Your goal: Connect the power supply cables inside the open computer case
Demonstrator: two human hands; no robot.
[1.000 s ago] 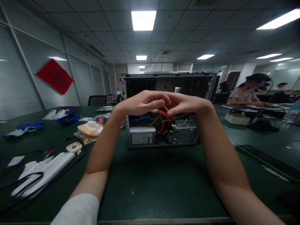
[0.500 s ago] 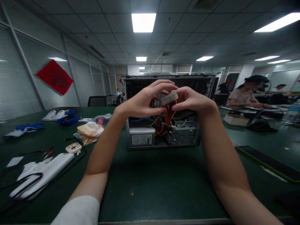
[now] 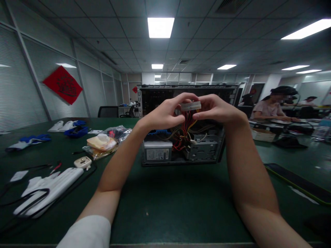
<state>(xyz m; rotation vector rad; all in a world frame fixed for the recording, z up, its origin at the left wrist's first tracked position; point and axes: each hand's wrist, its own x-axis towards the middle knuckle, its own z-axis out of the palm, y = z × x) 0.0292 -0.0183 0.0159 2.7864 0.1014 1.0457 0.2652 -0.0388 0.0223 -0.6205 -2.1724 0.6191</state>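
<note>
Computer case (image 3: 155, 96) on table (image 3: 155, 220), centre; power supply (image 3: 157, 154) in its lower left; drive cage (image 3: 203, 151) lower right; connector (image 3: 190, 106) before case, between left hand (image 3: 165, 112) and right hand (image 3: 221, 109); bag (image 3: 102, 142) left of case; gloves (image 3: 33, 138) farther left; box (image 3: 263, 134) far right, before seated person (image 3: 265, 110).

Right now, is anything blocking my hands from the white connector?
Nothing visible is. The white connector is between your left hand and right hand, close by both. Its red and yellow wires hang below; behind your fingers, I can't see.
</note>
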